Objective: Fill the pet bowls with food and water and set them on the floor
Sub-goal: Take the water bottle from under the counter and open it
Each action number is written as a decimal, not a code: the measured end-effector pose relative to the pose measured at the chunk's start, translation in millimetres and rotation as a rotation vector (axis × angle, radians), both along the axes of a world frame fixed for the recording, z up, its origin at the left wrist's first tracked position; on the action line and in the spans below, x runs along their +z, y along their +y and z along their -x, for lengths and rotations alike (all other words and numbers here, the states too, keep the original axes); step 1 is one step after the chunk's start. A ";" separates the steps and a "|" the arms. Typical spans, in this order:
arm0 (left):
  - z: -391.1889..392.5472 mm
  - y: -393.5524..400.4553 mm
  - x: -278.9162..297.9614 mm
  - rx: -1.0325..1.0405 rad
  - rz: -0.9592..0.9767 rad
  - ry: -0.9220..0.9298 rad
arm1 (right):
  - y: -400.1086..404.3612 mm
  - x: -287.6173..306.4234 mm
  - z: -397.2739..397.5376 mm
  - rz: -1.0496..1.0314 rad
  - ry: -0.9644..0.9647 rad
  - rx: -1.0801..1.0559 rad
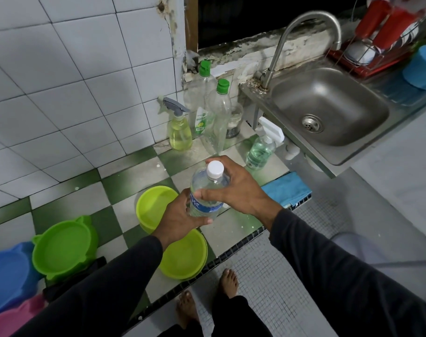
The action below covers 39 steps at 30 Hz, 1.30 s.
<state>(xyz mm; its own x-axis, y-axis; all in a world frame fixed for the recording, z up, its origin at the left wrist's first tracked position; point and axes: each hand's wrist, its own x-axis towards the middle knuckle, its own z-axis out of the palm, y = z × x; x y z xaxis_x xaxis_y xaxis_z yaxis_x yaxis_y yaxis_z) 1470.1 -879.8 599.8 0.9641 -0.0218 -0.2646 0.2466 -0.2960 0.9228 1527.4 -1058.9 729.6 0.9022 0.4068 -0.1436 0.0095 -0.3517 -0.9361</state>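
Observation:
A clear water bottle (208, 188) with a white cap and blue label stands above the checkered counter. My left hand (180, 215) grips its lower body, and my right hand (238, 186) wraps round its shoulder just below the cap, which is on. Two lime-yellow round bowls sit beneath: one (151, 205) left of the bottle, the other (185, 256) nearer the counter's front edge. A green bowl with ears (63, 246), a blue bowl (8, 273) and a pink bowl (15, 317) lie further left.
Spray bottles and dish-soap bottles (207, 113) stand against the tiled wall. A steel sink (328, 110) with a curved tap is at the right, a blue cloth (287, 188) beside it. A dish rack (377, 45) stands behind. My bare feet are on the grey floor.

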 end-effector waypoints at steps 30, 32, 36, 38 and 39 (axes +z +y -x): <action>45.2 27.0 84.1 -0.039 -0.552 -0.178 | -43.9 5.9 43.8 0.709 -0.222 0.122; 53.0 25.0 93.1 -0.071 -0.679 -0.184 | -46.0 6.2 49.0 0.817 -0.261 0.163; 75.7 16.3 106.5 -0.075 -0.856 -0.196 | -48.3 9.5 61.6 0.984 -0.351 0.264; 89.4 12.1 111.2 -0.072 -0.905 -0.175 | -49.5 12.1 68.3 1.042 -0.369 0.318; 96.3 10.5 113.3 -0.074 -0.930 -0.163 | -50.3 13.0 71.5 1.059 -0.378 0.339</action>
<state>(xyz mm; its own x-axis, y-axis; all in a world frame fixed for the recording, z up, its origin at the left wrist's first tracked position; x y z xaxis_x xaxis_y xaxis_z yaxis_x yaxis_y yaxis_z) 1373.9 -869.3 713.1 0.9954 0.0675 -0.0684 0.0864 -0.9400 0.3300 1456.0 -1109.2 742.7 0.8282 0.4730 -0.3007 0.4672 -0.8790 -0.0957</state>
